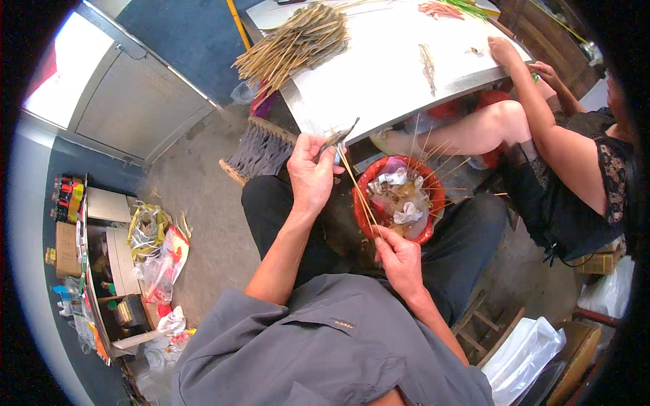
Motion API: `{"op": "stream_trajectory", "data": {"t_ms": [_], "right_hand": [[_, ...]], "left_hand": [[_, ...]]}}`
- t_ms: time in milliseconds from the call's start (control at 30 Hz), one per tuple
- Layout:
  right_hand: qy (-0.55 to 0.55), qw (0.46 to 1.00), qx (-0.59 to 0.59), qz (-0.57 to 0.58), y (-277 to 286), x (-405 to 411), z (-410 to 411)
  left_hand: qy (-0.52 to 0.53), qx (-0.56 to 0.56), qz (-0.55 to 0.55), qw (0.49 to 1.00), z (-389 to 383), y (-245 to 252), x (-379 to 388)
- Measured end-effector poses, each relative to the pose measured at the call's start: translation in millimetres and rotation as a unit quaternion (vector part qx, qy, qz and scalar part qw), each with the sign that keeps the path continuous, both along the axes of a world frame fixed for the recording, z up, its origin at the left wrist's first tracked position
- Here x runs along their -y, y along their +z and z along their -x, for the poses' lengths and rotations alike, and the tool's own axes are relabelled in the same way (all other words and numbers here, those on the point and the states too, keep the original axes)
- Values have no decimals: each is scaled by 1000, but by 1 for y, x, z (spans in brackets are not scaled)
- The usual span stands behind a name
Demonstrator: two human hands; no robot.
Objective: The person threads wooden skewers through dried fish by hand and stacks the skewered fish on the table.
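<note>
My left hand (314, 170) grips a small dark, flat piece of food (337, 137) that looks like dried fish, at the upper end of thin wooden skewers (357, 185). The lower ends of these skewers are pinched in my right hand (398, 254). Beyond my hands, a big pile of skewered grey-brown pieces (304, 38) lies on the far left part of the white table (360, 89). A small bundle of thin dry strands (427, 68) rests near the table's middle.
A red basin (359, 213) of crumpled refuse, with skewers against its rim, stands between my knees. At the right sits another person (563, 132), one hand on the table. A woven stool (261, 147) stands at the table's left; shelves (109, 243) and plastic bags (165, 264) are farther left.
</note>
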State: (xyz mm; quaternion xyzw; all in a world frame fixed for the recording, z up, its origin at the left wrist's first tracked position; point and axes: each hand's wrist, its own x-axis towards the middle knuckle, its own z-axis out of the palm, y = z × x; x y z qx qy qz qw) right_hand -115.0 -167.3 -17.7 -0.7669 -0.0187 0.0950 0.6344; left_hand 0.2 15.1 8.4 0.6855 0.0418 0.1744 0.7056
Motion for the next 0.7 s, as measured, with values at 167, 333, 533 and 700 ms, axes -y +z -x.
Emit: {"op": "stream_trajectory", "data": {"t_ms": [167,333,533,700], "right_hand": [[-4,1000,5,-4,-3,0,2],[-5,1000,4,-7,-3,-1,2],[-4,1000,8,-15,-7,-1,3],[5,1000,13,9,-2,1,3]], "left_hand": [[-1,3,-4,1000,-1,-2,-1],[-10,6,-25,1000,-1,-3,-1],[-24,0,-29,999,-2,-3,-5],[-32,-22,-61,997,-1,-2,-9]]}}
